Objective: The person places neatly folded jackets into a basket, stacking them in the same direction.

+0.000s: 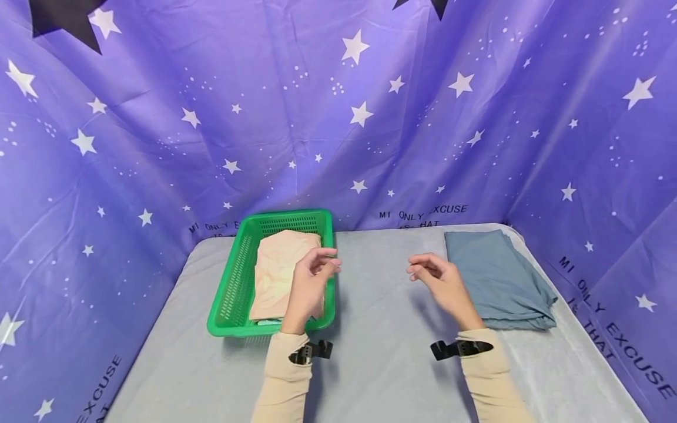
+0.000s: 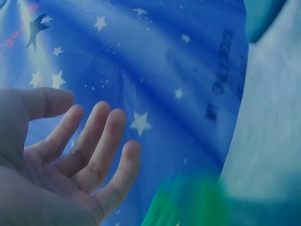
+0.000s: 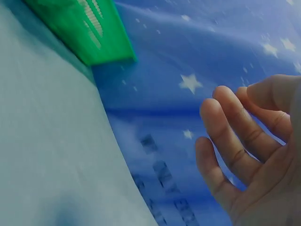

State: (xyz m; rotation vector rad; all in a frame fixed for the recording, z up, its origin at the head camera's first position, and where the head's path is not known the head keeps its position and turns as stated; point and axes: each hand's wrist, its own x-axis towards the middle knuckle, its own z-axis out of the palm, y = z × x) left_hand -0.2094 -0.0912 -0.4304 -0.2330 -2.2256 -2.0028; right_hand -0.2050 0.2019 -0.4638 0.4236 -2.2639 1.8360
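My left hand [image 1: 311,283] hovers over the right side of a green plastic basket [image 1: 219,305], its fingers loosely bent and nothing held. Inside the basket lies a folded pale pink cloth [image 1: 280,264], partly covered by that hand in the head view. A bit of light green cloth [image 1: 268,322] peeks out beneath it. Over the table, just left of a folded blue-grey cloth [image 1: 497,276], my right hand [image 1: 441,285] is raised with relaxed fingers and holds nothing. Both wrist views show bare palms, the left hand [image 2: 80,165] and the right hand [image 3: 249,150].
A grey cloth-covered table [image 1: 381,352] carries the basket at left and the blue-grey cloth at right. Purple curtains [image 1: 296,106] with white stars hang behind and at both sides. Each wrist wears a black strap [image 1: 309,351].
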